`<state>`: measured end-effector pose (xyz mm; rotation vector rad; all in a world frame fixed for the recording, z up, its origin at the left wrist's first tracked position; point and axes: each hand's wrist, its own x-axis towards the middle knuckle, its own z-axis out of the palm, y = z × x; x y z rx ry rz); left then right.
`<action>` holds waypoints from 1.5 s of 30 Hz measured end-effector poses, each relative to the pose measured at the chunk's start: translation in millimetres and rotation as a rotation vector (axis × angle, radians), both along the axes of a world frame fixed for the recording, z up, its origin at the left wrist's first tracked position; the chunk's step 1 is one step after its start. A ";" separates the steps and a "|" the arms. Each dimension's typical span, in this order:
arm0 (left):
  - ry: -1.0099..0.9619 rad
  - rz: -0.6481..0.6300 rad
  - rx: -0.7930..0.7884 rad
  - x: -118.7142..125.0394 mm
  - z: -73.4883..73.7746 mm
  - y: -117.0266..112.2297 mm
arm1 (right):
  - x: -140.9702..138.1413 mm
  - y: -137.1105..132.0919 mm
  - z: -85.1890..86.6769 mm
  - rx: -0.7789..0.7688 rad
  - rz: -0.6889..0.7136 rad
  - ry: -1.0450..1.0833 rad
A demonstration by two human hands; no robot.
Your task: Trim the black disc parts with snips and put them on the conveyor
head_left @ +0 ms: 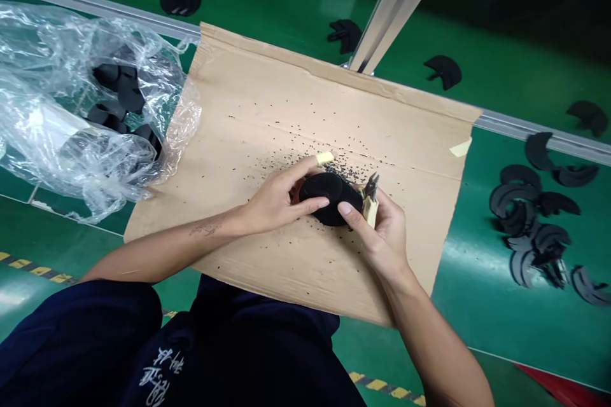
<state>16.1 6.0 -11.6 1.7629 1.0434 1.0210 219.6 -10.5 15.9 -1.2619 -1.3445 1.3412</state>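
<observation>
A black rounded moulded part (324,194) is held over the middle of the cardboard. My left hand (281,197) grips its left side, thumb on top; yellow tape wraps the index fingertip. My right hand (382,229) touches the part's right side with the thumb. In that same hand sits a pair of small side cutters (371,194), jaws pointing up and away, with pale yellow on the grip. Whether the cutter jaws are apart is hard to see. The part's underside is hidden. Many tiny black scraps (351,172) lie scattered around and beyond both hands.
A cardboard sheet (238,89) covers the green work surface. Clear plastic bags (42,102) with several black parts (128,92) lie at left. Loose black curved parts (518,194) are piled at right. Beyond a metal rail stands an upright post (396,9), with more black parts (180,0).
</observation>
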 end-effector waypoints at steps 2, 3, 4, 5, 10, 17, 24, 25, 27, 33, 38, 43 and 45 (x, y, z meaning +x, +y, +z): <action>-0.050 -0.050 -0.163 -0.4 1.7 1.6 | 0.3 0.4 -0.1 0.018 0.009 -0.008; -0.067 -0.082 -0.219 -0.9 3.2 2.9 | 0.6 0.7 -0.1 0.029 0.017 -0.019; -0.082 -0.114 -0.257 -1.4 5.1 4.2 | 1.2 1.1 0.1 0.042 0.026 -0.035; -0.093 -0.139 -0.283 -2.0 7.2 5.5 | 2.0 1.6 0.3 0.057 0.038 -0.054; -0.028 -0.159 -0.220 -5.0 15.4 8.6 | 8.8 3.9 4.1 0.181 0.035 -0.189; 0.192 -0.145 0.069 -6.6 14.8 3.9 | 10.8 2.4 2.7 0.424 0.097 -0.398; 0.140 -0.090 0.307 -2.1 8.8 0.3 | 7.7 1.0 0.3 0.469 0.098 -0.413; 0.094 -0.074 0.303 -1.2 8.2 0.0 | 7.4 0.4 0.1 0.478 0.084 -0.386; -0.004 -0.052 0.261 0.4 8.4 -0.6 | 6.7 -1.0 -1.6 0.504 0.053 -0.310; -0.189 -0.077 0.238 0.8 13.4 -0.8 | 4.1 -5.0 -10.2 0.587 0.068 -0.126; -0.136 -0.073 0.342 -2.6 11.8 1.1 | -0.2 -6.0 -11.4 0.546 0.037 -0.164; -0.117 -0.040 0.390 -2.4 9.4 0.6 | -2.4 -4.8 -10.6 0.535 0.036 -0.173; -0.131 -0.031 0.391 -2.2 9.6 0.4 | -2.3 -3.6 -10.0 0.533 0.051 -0.166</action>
